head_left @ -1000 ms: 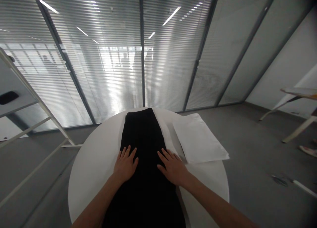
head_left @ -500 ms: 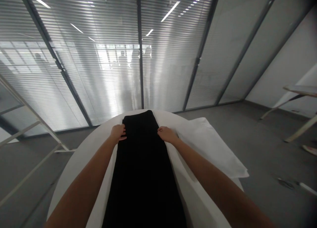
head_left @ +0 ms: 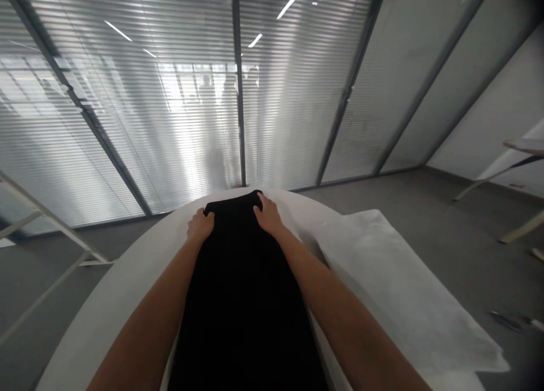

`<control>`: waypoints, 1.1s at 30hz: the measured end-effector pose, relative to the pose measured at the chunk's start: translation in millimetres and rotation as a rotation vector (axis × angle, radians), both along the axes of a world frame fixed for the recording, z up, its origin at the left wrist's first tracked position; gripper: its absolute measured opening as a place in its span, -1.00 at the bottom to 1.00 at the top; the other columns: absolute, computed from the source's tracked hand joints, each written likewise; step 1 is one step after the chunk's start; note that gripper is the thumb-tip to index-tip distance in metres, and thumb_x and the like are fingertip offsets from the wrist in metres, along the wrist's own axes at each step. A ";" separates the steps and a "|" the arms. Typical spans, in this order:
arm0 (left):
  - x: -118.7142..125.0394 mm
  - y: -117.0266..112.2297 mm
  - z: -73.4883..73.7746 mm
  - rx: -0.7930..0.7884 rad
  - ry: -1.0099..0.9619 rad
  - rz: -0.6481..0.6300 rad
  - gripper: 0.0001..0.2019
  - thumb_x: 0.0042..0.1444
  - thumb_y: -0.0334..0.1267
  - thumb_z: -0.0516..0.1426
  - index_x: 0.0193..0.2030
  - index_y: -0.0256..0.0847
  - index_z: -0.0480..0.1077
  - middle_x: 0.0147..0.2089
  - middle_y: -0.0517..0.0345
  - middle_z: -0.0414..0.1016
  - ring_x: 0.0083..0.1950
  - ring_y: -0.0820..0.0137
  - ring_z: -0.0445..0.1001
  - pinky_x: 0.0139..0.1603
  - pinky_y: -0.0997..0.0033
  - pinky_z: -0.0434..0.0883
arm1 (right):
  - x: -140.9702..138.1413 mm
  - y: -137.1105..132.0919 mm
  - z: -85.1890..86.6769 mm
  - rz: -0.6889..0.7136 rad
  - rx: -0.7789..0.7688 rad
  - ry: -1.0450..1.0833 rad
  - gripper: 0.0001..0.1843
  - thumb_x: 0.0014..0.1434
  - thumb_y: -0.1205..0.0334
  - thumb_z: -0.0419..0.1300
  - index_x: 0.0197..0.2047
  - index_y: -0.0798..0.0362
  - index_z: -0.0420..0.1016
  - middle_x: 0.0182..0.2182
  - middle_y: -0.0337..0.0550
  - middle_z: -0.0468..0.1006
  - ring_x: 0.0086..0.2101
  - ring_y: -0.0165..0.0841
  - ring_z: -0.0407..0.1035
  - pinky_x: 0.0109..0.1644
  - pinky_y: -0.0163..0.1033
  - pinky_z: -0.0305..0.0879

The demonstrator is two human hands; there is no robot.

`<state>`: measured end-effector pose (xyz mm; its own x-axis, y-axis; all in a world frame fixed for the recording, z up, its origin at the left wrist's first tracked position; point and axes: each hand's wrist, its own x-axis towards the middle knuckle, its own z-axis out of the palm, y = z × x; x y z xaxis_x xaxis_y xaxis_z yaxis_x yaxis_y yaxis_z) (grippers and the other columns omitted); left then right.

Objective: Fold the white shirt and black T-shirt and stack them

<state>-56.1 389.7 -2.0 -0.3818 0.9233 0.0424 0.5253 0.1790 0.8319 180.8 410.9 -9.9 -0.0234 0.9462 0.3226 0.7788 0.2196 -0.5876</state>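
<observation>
A long black garment [head_left: 242, 289], which looks like folded trousers, lies flat along the white round table [head_left: 106, 300]. Its narrow end points away from me, and the near end runs out of the picture at the bottom. My left hand [head_left: 201, 225] grips the far left corner, thumb on top and fingers curled at the edge. At the far right corner, my right hand [head_left: 267, 212] pinches the cloth between thumb and fingers. The undersides of both grips are hidden.
A white folded cloth or sheet [head_left: 408, 289] lies on the table's right side and overhangs its edge. On the left stands a white metal frame [head_left: 63, 226]. Glass panels with blinds [head_left: 195, 124] rise behind the table. Wooden furniture legs [head_left: 522, 226] show at right.
Both hands have moved from the garment's sides to its far corners, the right one up and to the left. The far end now looks slightly bunched. The view has shifted a little.
</observation>
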 end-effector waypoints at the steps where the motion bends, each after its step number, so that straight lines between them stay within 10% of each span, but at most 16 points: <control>1: -0.5 0.6 -6.4 0.009 0.056 0.028 -0.53 0.02 -0.11 0.19 0.08 -0.23 0.36 0.18 -0.38 0.38 0.29 -0.21 0.23 0.18 -0.22 0.19 | -2.8 -2.4 -7.5 0.000 0.007 -0.076 -0.43 0.29 0.16 0.02 0.35 0.05 0.17 0.23 0.04 0.33 0.22 -0.16 0.16 0.28 -0.02 0.06; 7: -15.2 5.4 -28.6 0.079 -0.034 0.069 -0.69 0.01 -0.21 0.21 -0.06 -0.10 0.45 0.01 -0.07 0.54 0.16 0.00 0.41 0.15 0.03 0.29 | -4.8 -2.9 -28.3 -0.094 -0.090 -0.208 -0.42 0.29 0.04 0.04 0.31 0.07 0.26 0.31 0.17 0.19 0.25 0.03 0.08 0.28 0.14 -0.05; 12: -27.6 11.6 -20.7 0.051 -0.416 0.066 -0.74 -0.07 -0.33 0.23 -0.17 -0.15 0.43 -0.19 0.00 0.54 -0.11 0.17 0.52 -0.17 0.22 0.48 | 11.9 21.0 -16.3 -0.152 -0.211 0.303 -0.41 0.16 0.18 0.16 0.26 0.05 0.32 0.20 0.06 0.37 0.19 -0.02 0.19 0.27 0.10 0.04; 16: -36.0 6.6 -5.8 0.036 -0.663 0.048 -0.86 0.01 -0.32 0.19 -0.25 -0.15 0.36 -0.33 0.12 0.44 -0.34 0.35 0.49 -0.31 0.25 0.54 | 27.5 29.5 -8.9 -0.111 -0.317 0.749 -0.45 0.08 0.28 0.18 0.18 0.03 0.37 -0.07 -0.04 0.56 -0.12 -0.23 0.46 -0.18 -0.22 0.39; 21: -32.9 -0.6 3.5 0.073 -0.881 0.035 -0.83 -0.02 -0.37 0.23 -0.29 -0.16 0.34 -0.38 0.23 0.32 -0.44 0.45 0.39 -0.34 0.15 0.58 | 29.0 27.9 -4.1 -0.133 -0.371 1.055 -0.64 0.05 0.33 0.18 -0.03 0.01 0.41 -0.24 -0.13 0.57 -0.41 -0.42 0.43 -0.61 -0.45 0.09; 26: -22.6 -1.9 4.8 0.118 -0.941 -0.021 -0.77 -0.02 -0.46 0.21 -0.21 -0.17 0.34 -0.31 0.20 0.38 -0.39 0.47 0.41 -0.28 0.12 0.60 | 26.4 28.3 -1.9 -0.154 -0.364 1.109 -0.59 0.02 0.35 0.21 -0.02 -0.01 0.40 -0.24 -0.17 0.50 -0.35 -0.43 0.40 -0.48 -0.42 0.32; 33: -29.9 1.5 12.7 -0.085 -1.189 -0.008 -0.92 0.08 -0.44 0.12 -0.33 -0.21 0.29 -0.37 0.11 0.39 -0.43 0.50 0.41 -0.50 0.58 0.46 | 25.8 29.0 -4.2 -0.065 -0.375 1.198 -0.39 0.04 0.29 0.22 0.18 -0.12 0.24 -0.21 -0.24 0.47 -0.27 -0.43 0.39 -0.33 -0.37 0.44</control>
<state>-86.0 391.2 10.7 -0.1350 0.9084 -0.3956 -0.5656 0.2572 0.7836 206.5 439.9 -14.2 0.1475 0.9727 -0.1794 -0.2833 -0.1323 -0.9499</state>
